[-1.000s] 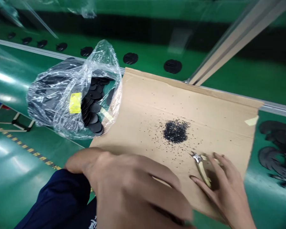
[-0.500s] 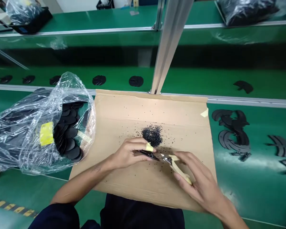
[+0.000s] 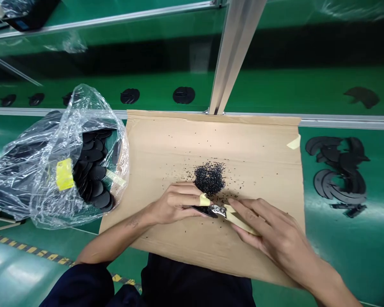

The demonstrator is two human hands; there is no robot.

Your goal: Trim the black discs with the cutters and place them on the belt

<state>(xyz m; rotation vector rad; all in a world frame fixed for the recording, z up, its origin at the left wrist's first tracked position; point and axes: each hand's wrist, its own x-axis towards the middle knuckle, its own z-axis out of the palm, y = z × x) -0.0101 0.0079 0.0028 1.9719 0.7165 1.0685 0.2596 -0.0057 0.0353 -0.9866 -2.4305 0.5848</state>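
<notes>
Nippers point(image 3: 240, 221) now nearer the black disc point(image 3: 203, 209)

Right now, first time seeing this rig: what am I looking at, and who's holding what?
This comes from a camera worn on a person's head, looking down at their own two bare hands; no machine is involved. The left hand pinches a small black piece, and one of its fingers wears beige tape. The right hand holds cutting nippers with beige handles, their metal tip at that piece. Below lies a cardboard sheet on a green bench, with a heap of black crumbs on it. To the left sits a clear plastic bag of black discs with a yellow label. More black pieces lie on the green to the right.
</notes>
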